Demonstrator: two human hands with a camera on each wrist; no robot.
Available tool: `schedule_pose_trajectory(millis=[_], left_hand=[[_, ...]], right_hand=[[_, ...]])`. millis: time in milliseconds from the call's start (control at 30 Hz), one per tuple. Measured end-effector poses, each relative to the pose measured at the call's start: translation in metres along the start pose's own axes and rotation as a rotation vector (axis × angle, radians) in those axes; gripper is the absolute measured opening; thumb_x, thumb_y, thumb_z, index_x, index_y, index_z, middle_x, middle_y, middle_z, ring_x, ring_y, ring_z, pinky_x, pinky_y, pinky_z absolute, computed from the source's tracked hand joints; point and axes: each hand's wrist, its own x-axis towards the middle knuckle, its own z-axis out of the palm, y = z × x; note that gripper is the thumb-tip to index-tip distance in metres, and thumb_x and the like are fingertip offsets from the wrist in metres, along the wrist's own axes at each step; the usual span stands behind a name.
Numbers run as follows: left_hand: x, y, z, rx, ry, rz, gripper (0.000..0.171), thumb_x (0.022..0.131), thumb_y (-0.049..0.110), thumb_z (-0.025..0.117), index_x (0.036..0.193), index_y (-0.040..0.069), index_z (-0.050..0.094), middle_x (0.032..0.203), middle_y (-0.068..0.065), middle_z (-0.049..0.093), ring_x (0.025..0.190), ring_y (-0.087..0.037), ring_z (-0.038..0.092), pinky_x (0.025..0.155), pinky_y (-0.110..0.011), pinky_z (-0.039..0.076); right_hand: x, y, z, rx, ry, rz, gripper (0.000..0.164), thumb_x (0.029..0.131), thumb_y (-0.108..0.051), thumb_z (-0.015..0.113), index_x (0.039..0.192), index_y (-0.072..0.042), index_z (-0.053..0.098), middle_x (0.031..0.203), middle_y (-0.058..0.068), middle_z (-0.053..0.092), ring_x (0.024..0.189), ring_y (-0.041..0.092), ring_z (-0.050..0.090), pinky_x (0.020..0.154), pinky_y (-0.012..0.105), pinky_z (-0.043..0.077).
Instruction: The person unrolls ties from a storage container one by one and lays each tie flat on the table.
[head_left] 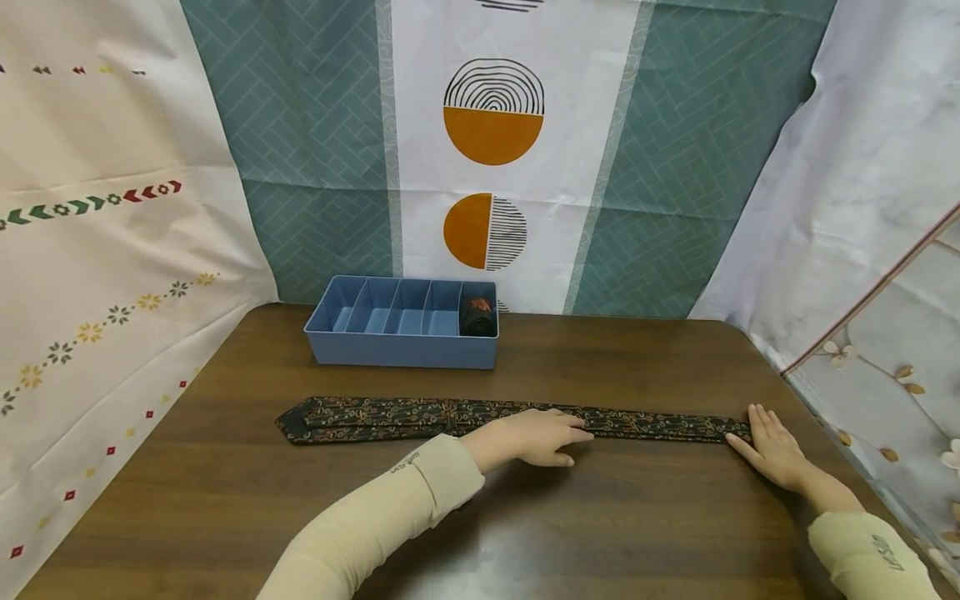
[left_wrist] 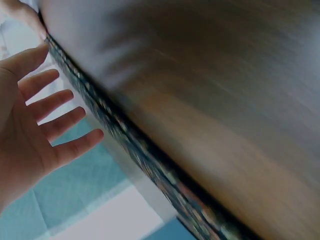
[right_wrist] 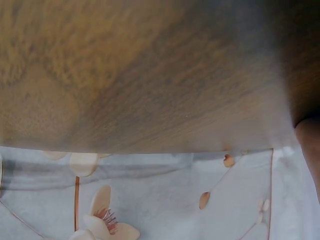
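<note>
A dark necktie (head_left: 382, 414) with a gold and reddish pattern lies stretched lengthwise across the wooden table, its wide pointed end at the left, underside up. My left hand (head_left: 542, 436) is over its middle, palm down, fingers spread and relaxed. In the left wrist view that hand (left_wrist: 30, 125) has nothing between its fingers, and the tie (left_wrist: 167, 182) runs past the fingertips. At the tie's narrow right end my right hand (head_left: 776, 450) rests flat with straight fingers, the thumb touching the tip. Only a sliver of the right hand (right_wrist: 311, 145) appears in the right wrist view.
Behind the tie stands a blue divided box (head_left: 405, 350) with several compartments. Its rightmost compartment holds a dark rolled item (head_left: 477, 322) with an orange-red motif. Patterned curtains (head_left: 315, 150) hang around the back and sides of the table (head_left: 187, 517).
</note>
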Motion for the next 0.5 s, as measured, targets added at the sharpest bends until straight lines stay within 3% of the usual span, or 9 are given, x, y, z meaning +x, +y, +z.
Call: schedule_pose_trajectory(millis=[167, 333, 500], left_hand=[[-0.032, -0.021, 0.0, -0.017, 0.039, -0.008, 0.053, 0.097, 0.036, 0.05, 0.147, 0.026, 0.036, 0.153, -0.001, 0.032, 0.141, -0.02, 0.031, 0.111, -0.039, 0.034], [-0.061, -0.039, 0.002, -0.056, 0.093, -0.028, 0.053, 0.096, 0.033, 0.053, 0.146, 0.024, 0.038, 0.152, -0.004, 0.034, 0.14, -0.023, 0.033, 0.109, -0.041, 0.037], [-0.09, -0.056, 0.0, -0.108, 0.151, -0.033, 0.051, 0.096, 0.03, 0.054, 0.145, 0.02, 0.04, 0.151, -0.008, 0.036, 0.138, -0.028, 0.036, 0.106, -0.047, 0.038]], right_hand=[[-0.001, 0.001, 0.001, 0.0, 0.002, -0.002, 0.08, 0.102, -0.038, 0.032, 0.136, 0.028, 0.003, 0.137, 0.053, 0.004, 0.13, 0.063, -0.003, 0.11, 0.064, -0.006], [-0.001, -0.005, -0.001, -0.017, -0.035, 0.036, 0.078, 0.102, -0.042, 0.031, 0.141, 0.022, 0.008, 0.138, 0.051, 0.004, 0.128, 0.066, 0.0, 0.101, 0.073, 0.004], [-0.001, -0.011, -0.009, 0.007, -0.061, 0.064, 0.082, 0.1, -0.047, 0.032, 0.142, 0.02, 0.01, 0.14, 0.049, -0.001, 0.13, 0.062, -0.013, 0.1, 0.075, -0.005]])
